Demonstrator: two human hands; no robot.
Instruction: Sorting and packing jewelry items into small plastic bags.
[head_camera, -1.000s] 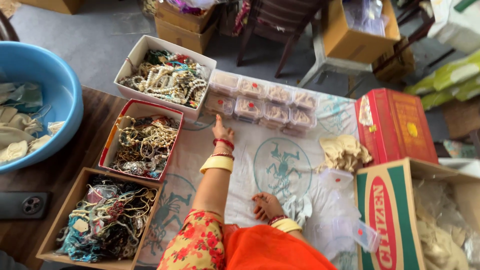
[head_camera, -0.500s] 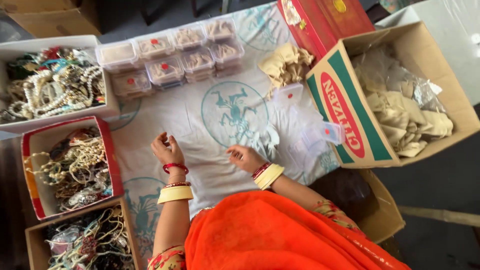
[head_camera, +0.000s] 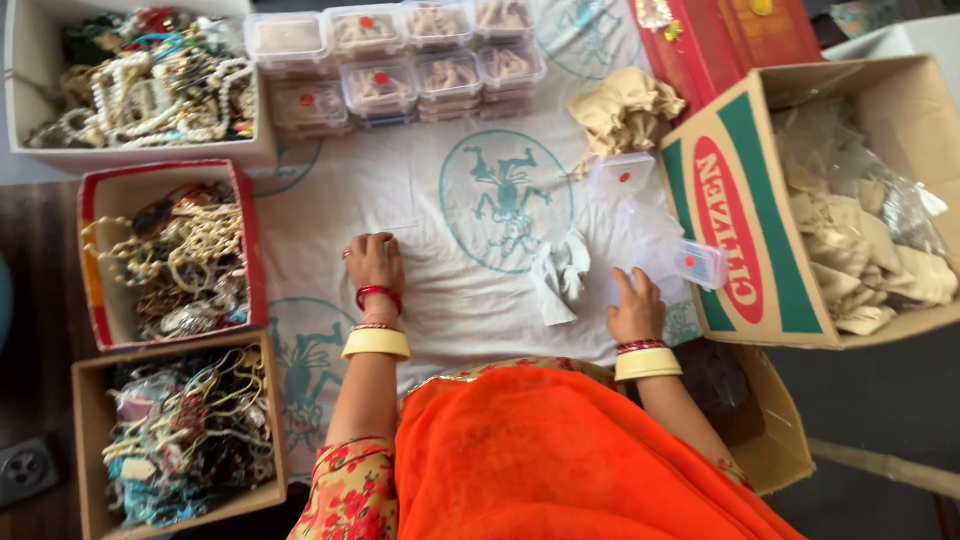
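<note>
White cloth (head_camera: 450, 260) under both hands

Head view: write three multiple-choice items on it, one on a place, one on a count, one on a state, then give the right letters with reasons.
1. Where does the left hand rest?
A. In the red-rimmed box
B. Flat on the white printed cloth
C. On the stacked clear containers

2. How many open boxes of tangled jewellery stand along the left edge?
A. One
B. Five
C. Three

3. What is the state of the large cardboard box to the right?
A. Open, holding cream pouches and plastic bags
B. Taped shut
C. Open and bare inside

Answers:
1 B, the palm lies on the cloth, apart from every box.
2 C, the white box, the red-rimmed box and the brown box stand in a column.
3 A, its top is open and the contents show; the right hand is just beside it.
</note>
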